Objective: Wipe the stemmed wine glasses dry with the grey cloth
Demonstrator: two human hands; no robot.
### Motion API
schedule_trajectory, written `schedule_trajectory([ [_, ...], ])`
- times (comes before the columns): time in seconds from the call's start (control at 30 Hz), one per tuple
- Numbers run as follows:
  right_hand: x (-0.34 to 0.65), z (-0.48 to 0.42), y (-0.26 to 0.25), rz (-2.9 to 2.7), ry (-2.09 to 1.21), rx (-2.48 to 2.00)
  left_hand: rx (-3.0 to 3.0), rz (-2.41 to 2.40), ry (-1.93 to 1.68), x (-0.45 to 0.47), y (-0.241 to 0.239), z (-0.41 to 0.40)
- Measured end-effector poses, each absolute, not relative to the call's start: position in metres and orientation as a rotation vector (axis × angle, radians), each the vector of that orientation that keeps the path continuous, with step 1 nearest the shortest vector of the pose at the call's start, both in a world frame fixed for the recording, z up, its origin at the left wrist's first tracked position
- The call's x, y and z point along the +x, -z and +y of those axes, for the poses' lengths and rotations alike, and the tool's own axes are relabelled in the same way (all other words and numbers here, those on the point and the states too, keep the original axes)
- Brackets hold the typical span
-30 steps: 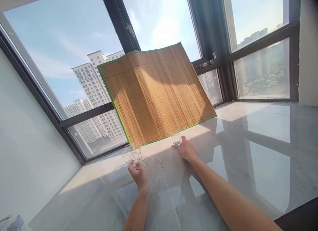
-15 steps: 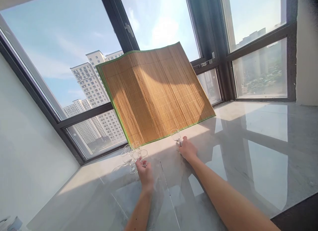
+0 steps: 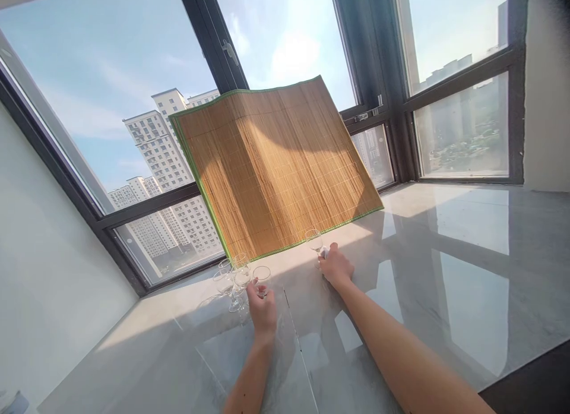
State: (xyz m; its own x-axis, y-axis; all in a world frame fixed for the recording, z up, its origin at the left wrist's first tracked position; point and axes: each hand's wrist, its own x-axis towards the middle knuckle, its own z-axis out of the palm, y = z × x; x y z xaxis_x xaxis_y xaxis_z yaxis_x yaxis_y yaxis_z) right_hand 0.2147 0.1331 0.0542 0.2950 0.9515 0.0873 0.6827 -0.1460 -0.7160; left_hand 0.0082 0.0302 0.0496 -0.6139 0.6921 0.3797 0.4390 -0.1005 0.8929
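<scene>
My left hand is closed around the stem of a clear stemmed glass, its bowl upward. Just left of it two more clear stemmed glasses, a nearer one and another one, stand close together on the glossy grey marble-like surface. Farther right, my right hand is closed at the stem of another stemmed glass, which stands near the lower edge of a bamboo mat. A small whitish patch shows by the right fingers; I cannot make out what it is.
The green-edged mat leans against the dark-framed window behind the glasses. A white wall bounds the left side, and a whitish object is cut off at the lower left corner. A dark edge lies at lower right.
My left hand has shifted slightly right with its glass, opening a gap from the glasses on the left. My right hand and its glass have stayed nearly in place.
</scene>
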Motion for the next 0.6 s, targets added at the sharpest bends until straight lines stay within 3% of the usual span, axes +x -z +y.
schedule_trajectory([
  [0.4, 0.219, 0.116, -0.071, -1.289, -0.519, -1.877, 1.435, 2.013, -1.677, 0.013, -0.044, 0.030],
  [0.6, 0.184, 0.088, -0.093, -1.446, -0.213, -1.292, 1.570, 2.032, -1.567, 0.009, -0.033, 0.038],
])
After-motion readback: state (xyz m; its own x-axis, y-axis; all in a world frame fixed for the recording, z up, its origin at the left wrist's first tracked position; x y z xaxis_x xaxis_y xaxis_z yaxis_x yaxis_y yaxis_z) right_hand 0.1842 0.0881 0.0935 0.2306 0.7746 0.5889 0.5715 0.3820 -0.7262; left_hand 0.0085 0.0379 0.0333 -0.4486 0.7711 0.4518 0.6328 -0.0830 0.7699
